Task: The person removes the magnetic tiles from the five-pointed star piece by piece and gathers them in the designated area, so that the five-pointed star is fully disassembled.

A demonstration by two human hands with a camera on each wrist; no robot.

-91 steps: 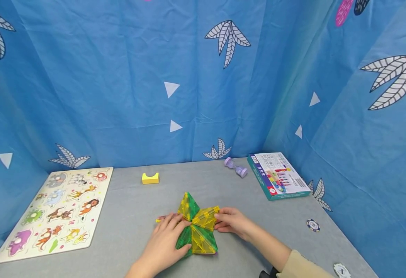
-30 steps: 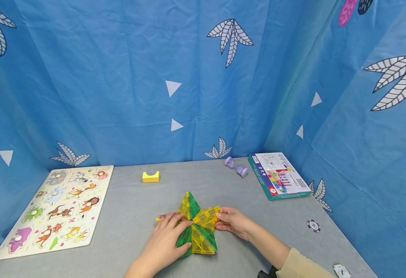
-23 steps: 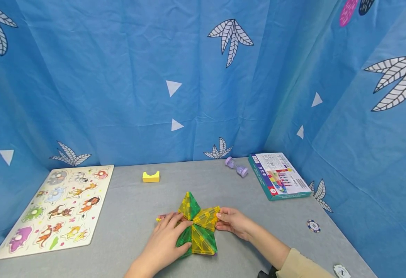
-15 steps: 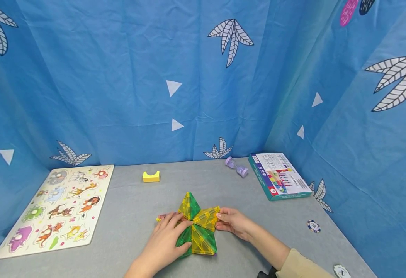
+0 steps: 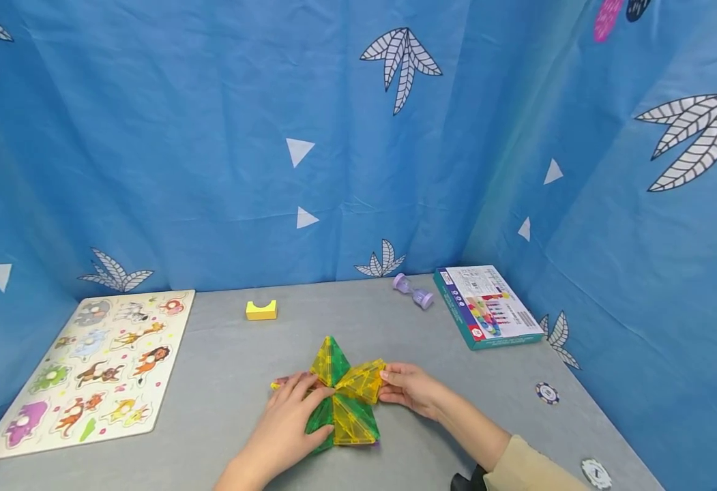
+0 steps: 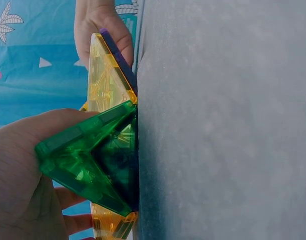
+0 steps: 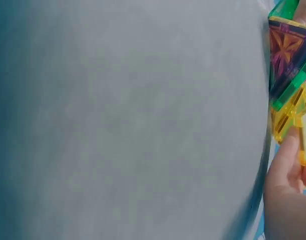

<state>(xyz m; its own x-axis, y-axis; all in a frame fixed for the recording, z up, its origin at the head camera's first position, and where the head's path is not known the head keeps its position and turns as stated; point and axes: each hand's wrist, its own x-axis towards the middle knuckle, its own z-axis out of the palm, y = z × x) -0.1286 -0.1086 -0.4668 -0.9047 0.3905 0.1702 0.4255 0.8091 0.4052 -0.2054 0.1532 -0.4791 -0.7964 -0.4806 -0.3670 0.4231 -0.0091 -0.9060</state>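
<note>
A star-shaped build of translucent magnetic tiles (image 5: 352, 424), mostly green and yellow, sits on the grey table. My left hand (image 5: 287, 423) lies over its left side, fingers across the top near the centre and thumb on a green tile (image 6: 75, 165). With thumb and fingertips, my right hand (image 5: 412, 390) pinches the outer tip of the yellow point (image 5: 363, 382) on the right. That point stands slightly tilted beside its neighbours. Purple and orange tiles (image 7: 285, 52) show in the right wrist view. The star's left point is mostly hidden beneath my left hand.
An animal peg puzzle board (image 5: 91, 372) lies on the left. At the back are a yellow arched block (image 5: 262, 311) and a purple sand timer (image 5: 413, 291). A teal-edged box (image 5: 490, 307) and two poker chips (image 5: 547, 393) lie on the right. Blue curtains (image 5: 229, 136) hang behind.
The yellow right point has tilted up a little in my right hand's pinch, with more gap beside it. My left hand keeps its place on the star. The head view has shifted slightly.
</note>
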